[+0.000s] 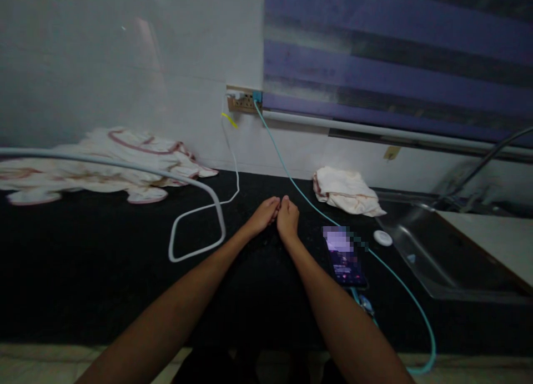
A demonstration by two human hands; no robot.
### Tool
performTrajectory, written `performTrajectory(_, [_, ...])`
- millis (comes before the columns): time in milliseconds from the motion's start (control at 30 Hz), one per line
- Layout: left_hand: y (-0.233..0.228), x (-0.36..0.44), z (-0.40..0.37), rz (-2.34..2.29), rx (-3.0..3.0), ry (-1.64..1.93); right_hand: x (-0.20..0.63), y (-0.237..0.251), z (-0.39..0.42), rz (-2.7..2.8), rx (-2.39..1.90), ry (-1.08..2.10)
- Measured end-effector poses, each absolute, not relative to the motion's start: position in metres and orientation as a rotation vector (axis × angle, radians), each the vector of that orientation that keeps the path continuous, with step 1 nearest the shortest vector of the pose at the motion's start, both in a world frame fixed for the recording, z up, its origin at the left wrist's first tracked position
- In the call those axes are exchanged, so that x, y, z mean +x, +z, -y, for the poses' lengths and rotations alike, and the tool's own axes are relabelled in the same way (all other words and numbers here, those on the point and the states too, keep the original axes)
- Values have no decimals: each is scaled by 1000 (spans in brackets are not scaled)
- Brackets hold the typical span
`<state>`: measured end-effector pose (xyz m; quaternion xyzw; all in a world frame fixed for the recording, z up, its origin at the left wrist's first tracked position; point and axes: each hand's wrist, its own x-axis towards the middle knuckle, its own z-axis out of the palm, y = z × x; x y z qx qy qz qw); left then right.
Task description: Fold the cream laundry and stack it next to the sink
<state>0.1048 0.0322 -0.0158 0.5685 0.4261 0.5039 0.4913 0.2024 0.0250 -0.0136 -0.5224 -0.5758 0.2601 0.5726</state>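
My left hand [266, 213] and my right hand [287, 216] are side by side over the black countertop [266, 295], thumbs up and knuckles almost touching. Both have their fingers curled in, and nothing shows in either. To the right of my right hand lies a phone [345, 264] with its screen lit and a cable plugged into its near end. A white cable [195, 256] makes a loop left of my left forearm.
White garments with reddish trim [137, 156] lie at the back left. A folded cloth [345, 189] rests by the wall, near a small white round object [383, 238] and a metal sink [416, 228]. A teal cable [283, 161] runs from the wall socket [245, 100].
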Motion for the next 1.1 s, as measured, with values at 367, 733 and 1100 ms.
performTrajectory(367, [-11,108,-33,-1025,1425,1273,203,-13,-26,1404,-1240,582])
performTrajectory(733, [-15,105,-36,-1082,1563,1258,203,-13,-27,1419,-1268,584])
performTrajectory(1100, [-21,105,-36,-1279,1836,1289,201,-14,-24,1400,-1254,580])
